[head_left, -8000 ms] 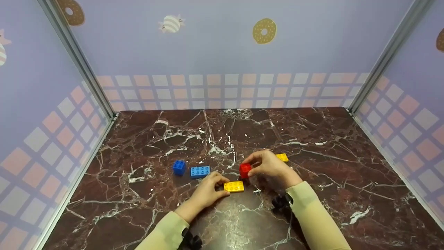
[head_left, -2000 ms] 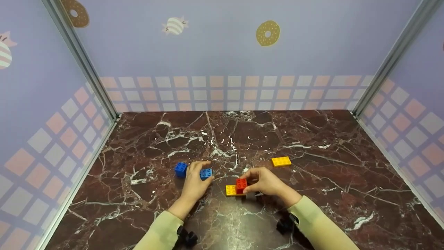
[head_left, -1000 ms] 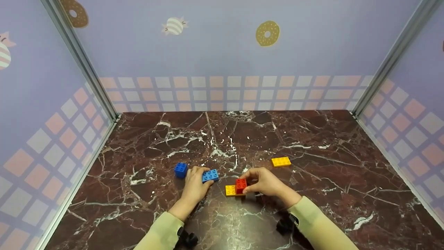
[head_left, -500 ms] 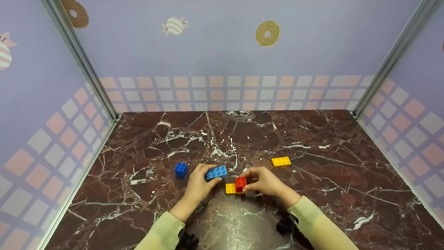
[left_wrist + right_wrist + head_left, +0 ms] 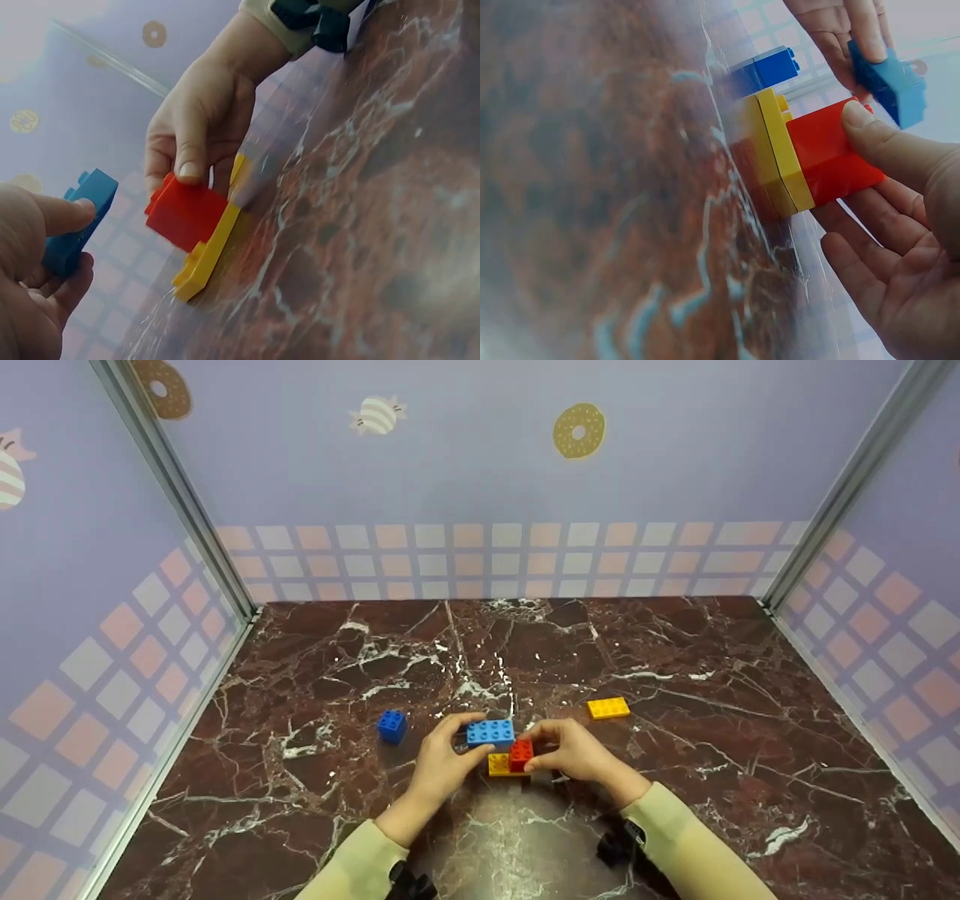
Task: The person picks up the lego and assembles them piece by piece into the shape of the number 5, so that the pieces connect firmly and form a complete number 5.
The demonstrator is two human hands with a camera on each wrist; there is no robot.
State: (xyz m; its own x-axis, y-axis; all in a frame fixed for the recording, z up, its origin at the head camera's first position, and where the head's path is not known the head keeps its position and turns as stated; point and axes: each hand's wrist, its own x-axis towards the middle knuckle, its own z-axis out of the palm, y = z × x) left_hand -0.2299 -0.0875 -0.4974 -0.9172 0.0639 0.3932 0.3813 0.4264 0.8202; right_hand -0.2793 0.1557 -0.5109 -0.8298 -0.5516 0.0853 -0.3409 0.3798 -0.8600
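My left hand (image 5: 441, 761) pinches a light blue toy building brick (image 5: 490, 733) between thumb and fingers, up off the table. The brick hangs just left of and behind a red brick (image 5: 520, 755), above the bare studs of a flat yellow brick (image 5: 498, 765). The red brick sits on the yellow one's right half, and my right hand (image 5: 579, 754) grips its sides with thumb and fingers. In the right wrist view, the yellow brick (image 5: 780, 154) lies against or very near the table top; I cannot tell if it touches. A gap separates the light blue brick (image 5: 79, 221) from the red one (image 5: 187, 214).
To the left stands a dark blue brick (image 5: 391, 726). Another flat yellow brick (image 5: 608, 708) lies at the back right. The marble-patterned table (image 5: 315, 810) is enclosed by printed panels (image 5: 480, 457) at the back and both sides.
My right hand has set the red brick on the yellow one and still holds it. My left hand has left the yellow brick, picked up the light blue brick and carried it right.
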